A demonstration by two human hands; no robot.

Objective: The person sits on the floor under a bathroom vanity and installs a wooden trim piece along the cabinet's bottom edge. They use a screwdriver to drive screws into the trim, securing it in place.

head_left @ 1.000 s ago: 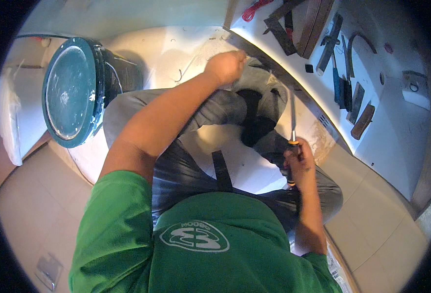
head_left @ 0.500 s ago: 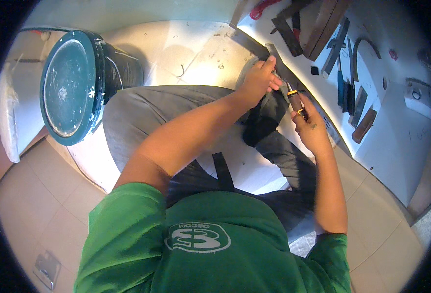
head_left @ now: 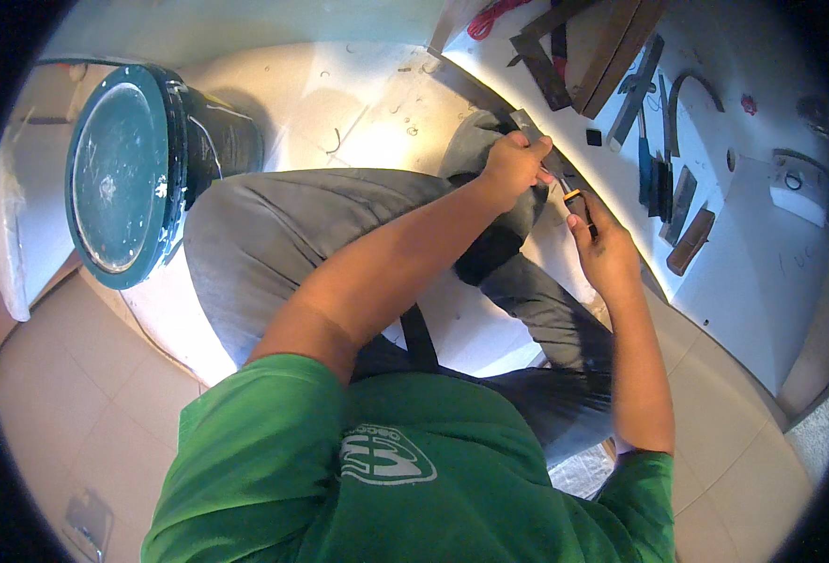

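Observation:
My right hand (head_left: 608, 255) is wrapped round the dark brown handle of a hand tool (head_left: 579, 204) with a yellow collar and a thin metal shank. Just beyond it, my left hand (head_left: 511, 172) pinches a flat grey metal bar (head_left: 524, 122), whose squared end sticks out past the fingertips. The shank runs up to the left fingers, which cover where it meets the bar, so I cannot tell if the two are one piece. Both hands are over my lower leg, beside the edge of a white board (head_left: 743, 310).
On the board lie a wooden-handled tool (head_left: 690, 242), a blue-handled tool (head_left: 644, 174), a carpenter's square (head_left: 541, 70), a brown wooden piece (head_left: 621, 56) and a red cord (head_left: 494, 17). A lidded green bucket (head_left: 119, 178) stands left of my knee. Curled shavings (head_left: 335, 141) litter the floor.
My left hand has shifted right and slightly nearer, its fingers now closed on the bar. The right hand has moved slightly right with the tool. The whole view has shifted a little.

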